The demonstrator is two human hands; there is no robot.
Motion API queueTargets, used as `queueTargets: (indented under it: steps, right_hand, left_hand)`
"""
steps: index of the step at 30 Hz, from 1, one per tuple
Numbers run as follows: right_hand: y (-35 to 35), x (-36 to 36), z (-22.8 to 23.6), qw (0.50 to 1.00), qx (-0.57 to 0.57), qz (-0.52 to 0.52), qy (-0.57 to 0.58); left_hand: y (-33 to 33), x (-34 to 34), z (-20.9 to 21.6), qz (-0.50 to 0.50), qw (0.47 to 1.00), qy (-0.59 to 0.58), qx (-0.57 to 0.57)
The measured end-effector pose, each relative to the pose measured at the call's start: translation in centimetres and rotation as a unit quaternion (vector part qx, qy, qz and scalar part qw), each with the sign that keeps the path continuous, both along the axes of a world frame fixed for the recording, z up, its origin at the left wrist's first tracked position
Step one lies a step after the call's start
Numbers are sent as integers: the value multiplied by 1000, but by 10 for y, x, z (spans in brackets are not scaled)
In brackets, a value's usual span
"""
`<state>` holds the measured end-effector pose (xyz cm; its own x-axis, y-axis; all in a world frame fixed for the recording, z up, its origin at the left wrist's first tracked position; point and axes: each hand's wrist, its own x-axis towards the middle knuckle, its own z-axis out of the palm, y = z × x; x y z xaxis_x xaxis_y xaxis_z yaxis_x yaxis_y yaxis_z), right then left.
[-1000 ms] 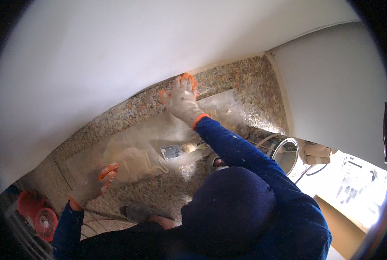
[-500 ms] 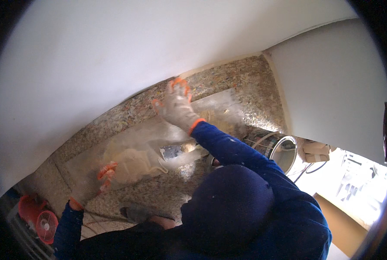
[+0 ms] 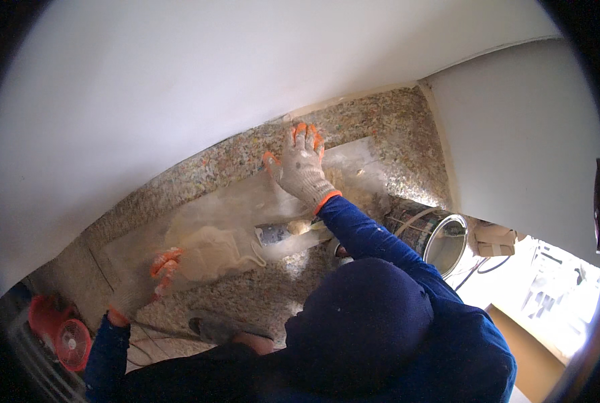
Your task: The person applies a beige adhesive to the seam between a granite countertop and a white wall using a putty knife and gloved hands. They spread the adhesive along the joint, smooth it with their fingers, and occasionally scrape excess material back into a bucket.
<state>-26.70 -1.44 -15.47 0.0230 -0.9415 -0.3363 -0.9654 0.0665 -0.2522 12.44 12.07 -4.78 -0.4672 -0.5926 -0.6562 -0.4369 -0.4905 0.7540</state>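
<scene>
My right hand, in a pale knit glove with orange fingertips, presses down with fingers spread on the mottled felt-like floor covering close to the white wall. Its wrist end lies over a translucent plastic sheet spread along the floor. At the sheet's left end is my left hand, gloved alike. Its fingers look curled, and what they hold, if anything, I cannot make out. Between the hands a crumpled beige bag-like piece and a grey cylindrical object with a yellowish end lie on the sheet.
White walls rise beyond the covering and on the right. A large tin bucket lies on its side by my right arm, near a cardboard box and a black cable. A red fan stands at lower left. My shoe is on the covering.
My right hand has shifted a little to the right and down in the picture, along the wall, and its fingers show more sharply. My left hand has hardly moved.
</scene>
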Motion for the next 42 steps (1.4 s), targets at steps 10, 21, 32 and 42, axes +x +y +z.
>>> queueTargets:
  steps: [10,21,32,42]
  right_hand:
    - [-4,-10,-11,998,42,22,-33]
    - [-26,27,-35,994,55,2,92]
    - [-29,-50,-43,993,-71,32,89]
    - [-38,-27,131,575,521,-43,-630]
  left_hand:
    - [0,3,-2,-39,999,-25,4]
    - [-5,-9,5,9,990,6,143]
    - [8,18,-3,369,877,145,271]
    - [-42,21,-9,88,967,214,109]
